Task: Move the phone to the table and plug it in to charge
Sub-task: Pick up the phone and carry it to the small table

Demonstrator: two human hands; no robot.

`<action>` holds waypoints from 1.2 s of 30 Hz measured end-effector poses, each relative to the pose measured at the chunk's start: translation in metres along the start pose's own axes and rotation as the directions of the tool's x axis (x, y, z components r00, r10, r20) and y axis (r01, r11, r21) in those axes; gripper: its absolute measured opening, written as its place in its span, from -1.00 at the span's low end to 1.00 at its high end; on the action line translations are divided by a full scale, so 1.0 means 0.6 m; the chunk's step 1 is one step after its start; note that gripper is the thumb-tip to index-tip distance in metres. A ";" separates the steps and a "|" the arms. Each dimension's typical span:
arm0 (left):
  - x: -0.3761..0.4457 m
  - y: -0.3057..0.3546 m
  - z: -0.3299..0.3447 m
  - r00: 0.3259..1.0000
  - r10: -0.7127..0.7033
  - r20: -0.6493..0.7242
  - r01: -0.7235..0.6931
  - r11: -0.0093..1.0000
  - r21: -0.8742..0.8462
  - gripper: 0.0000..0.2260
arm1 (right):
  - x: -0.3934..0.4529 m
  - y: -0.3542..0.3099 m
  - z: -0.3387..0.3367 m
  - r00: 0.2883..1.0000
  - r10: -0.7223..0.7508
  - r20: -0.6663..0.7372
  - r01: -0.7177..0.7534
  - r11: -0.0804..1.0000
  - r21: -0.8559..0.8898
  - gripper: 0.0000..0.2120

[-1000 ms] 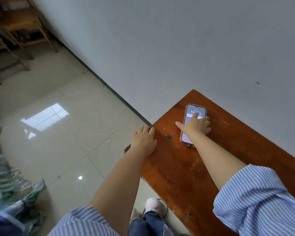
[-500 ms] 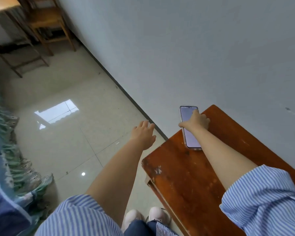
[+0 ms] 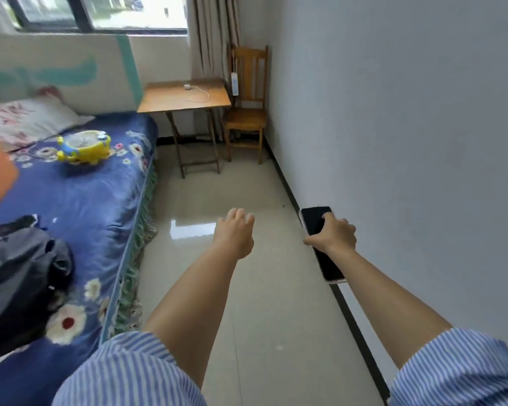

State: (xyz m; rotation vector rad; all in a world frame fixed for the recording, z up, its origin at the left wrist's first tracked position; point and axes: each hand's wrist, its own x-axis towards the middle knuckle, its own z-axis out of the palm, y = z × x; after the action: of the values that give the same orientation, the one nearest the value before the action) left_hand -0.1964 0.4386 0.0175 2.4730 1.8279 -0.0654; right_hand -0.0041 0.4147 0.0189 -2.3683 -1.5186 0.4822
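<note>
My right hand (image 3: pixel 335 234) grips a black-screened phone (image 3: pixel 314 221) in the air near the white wall, screen up and dark. My left hand (image 3: pixel 235 230) hangs free over the tiled floor, fingers loosely apart and holding nothing. Across the room stands a small wooden folding table (image 3: pixel 165 102) under the window. A white charger with its thin cable (image 3: pixel 198 93) lies on the tabletop. A white power strip (image 3: pixel 234 83) hangs on the chair beside the table.
A wooden chair (image 3: pixel 245 118) stands right of the table against the wall. A bed with a blue flowered cover (image 3: pixel 79 200) fills the left side, carrying a yellow fan (image 3: pixel 84 146) and a dark bag (image 3: pixel 18 268). Open tiled floor (image 3: pixel 217 189) runs between bed and wall.
My right hand lifted the phone off the brown bench, which has left the view, and the phone's screen went dark. My view swung up toward the far table. My left hand left the bench edge.
</note>
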 end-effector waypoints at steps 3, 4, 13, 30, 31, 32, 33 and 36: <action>0.070 -0.123 -0.046 0.996 -0.071 -0.056 0.072 0.997 0.013 -0.67 | 0.071 -0.133 0.013 0.998 -0.059 -0.020 0.060 0.998 0.007 -0.47; 0.092 -0.159 -0.062 0.993 -0.098 -0.072 0.099 0.995 0.013 -0.66 | 0.093 -0.173 0.016 0.997 -0.079 -0.024 0.079 0.997 0.010 -0.47; 0.313 -0.392 -0.123 0.964 -0.218 -0.151 0.223 0.975 0.018 -0.64 | 0.314 -0.440 0.077 0.980 -0.198 -0.013 0.198 0.980 -0.008 -0.49; 0.921 -0.732 -0.219 0.938 -0.307 -0.161 0.319 0.946 0.055 -0.60 | 0.915 -0.892 0.146 0.918 -0.397 0.002 0.396 0.916 -0.068 -0.44; 0.951 -0.752 -0.221 0.936 -0.313 -0.159 0.326 0.944 0.058 -0.61 | 0.943 -0.914 0.152 0.917 -0.398 0.005 0.398 0.914 -0.081 -0.44; 0.975 -0.770 -0.221 0.937 -0.313 -0.153 0.326 0.943 0.067 -0.62 | 0.965 -0.933 0.157 0.918 -0.397 0.011 0.396 0.914 -0.082 -0.43; 1.025 -0.805 -0.225 0.937 -0.314 -0.151 0.328 0.941 0.081 -0.63 | 1.011 -0.969 0.168 0.919 -0.395 0.009 0.394 0.915 -0.085 -0.43; 1.138 -0.889 -0.232 0.938 -0.319 -0.135 0.333 0.938 0.097 -0.65 | 1.109 -1.051 0.196 0.921 -0.390 0.008 0.390 0.918 -0.072 -0.43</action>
State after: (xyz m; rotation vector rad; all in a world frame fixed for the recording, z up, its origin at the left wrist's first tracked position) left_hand -0.5064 1.2562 0.0919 2.2594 2.3346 -0.0463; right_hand -0.3101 1.2843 0.0894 -2.0305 -1.9720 0.3269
